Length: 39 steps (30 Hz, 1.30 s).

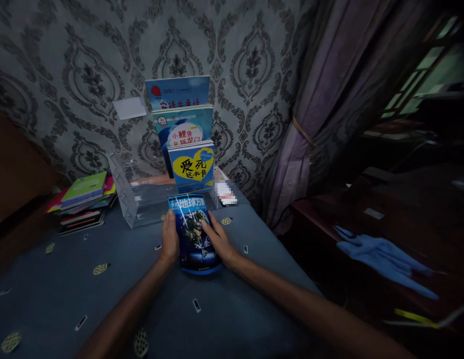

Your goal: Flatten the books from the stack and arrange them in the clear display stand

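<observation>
Grips the book (196, 252) by its long sides, left hand (170, 240) at one and right hand (220, 242) at the other, with fingers closed in on the edges. Shows a right fingertip or thumb on the cover; cannot tell how the hidden fingers curl behind. Lies over the table (232, 309), just in front of the clear rack (127, 199) and the upright books (192, 172), cover bowed and towards the camera. For a steady hold, ease the inward squeeze, flatten the bow, support the back evenly and avoid creasing the edges.
</observation>
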Each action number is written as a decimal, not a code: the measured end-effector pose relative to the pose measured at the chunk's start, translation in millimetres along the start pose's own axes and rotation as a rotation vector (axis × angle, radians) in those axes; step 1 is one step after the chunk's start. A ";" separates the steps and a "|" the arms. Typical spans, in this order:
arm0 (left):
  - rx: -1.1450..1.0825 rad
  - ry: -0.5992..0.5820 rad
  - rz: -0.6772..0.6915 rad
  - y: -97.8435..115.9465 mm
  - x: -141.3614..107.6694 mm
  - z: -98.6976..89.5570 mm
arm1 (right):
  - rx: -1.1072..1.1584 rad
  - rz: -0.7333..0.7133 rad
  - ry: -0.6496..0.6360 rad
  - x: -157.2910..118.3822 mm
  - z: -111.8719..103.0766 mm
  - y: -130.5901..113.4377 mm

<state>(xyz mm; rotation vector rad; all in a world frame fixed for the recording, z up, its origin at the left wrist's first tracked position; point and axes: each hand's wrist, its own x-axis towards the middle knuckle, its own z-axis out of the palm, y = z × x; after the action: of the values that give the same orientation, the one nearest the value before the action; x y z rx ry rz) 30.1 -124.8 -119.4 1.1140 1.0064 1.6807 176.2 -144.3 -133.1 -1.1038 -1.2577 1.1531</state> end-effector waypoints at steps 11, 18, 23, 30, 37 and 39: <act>0.152 -0.165 0.210 10.4 -23.9 -18.2 | -0.107 -0.537 -0.037 -12.7 6.1 -5.9; 0.124 -0.385 0.350 10.7 -34.3 -20.4 | -0.215 -0.684 -0.055 -22.0 -3.6 14.4; 0.150 -0.436 0.425 11.3 -42.0 -21.3 | -0.278 -0.765 -0.039 -23.6 -6.6 22.0; 0.169 -0.420 0.493 6.6 -45.4 -23.7 | -0.312 -0.732 -0.060 -23.1 -11.7 19.3; 0.197 -0.375 0.430 -2.7 -42.4 -26.8 | -0.319 -0.662 -0.077 -25.9 -14.2 17.5; 0.199 -0.370 0.427 -4.3 -42.1 -27.9 | -0.336 -0.673 -0.080 -25.9 -13.3 18.1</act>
<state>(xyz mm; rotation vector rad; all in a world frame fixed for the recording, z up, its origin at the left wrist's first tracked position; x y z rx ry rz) 14.3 -167.4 -141.8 1.7960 0.7411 1.6288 189.5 -167.9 -154.1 -0.7660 -1.7505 0.4897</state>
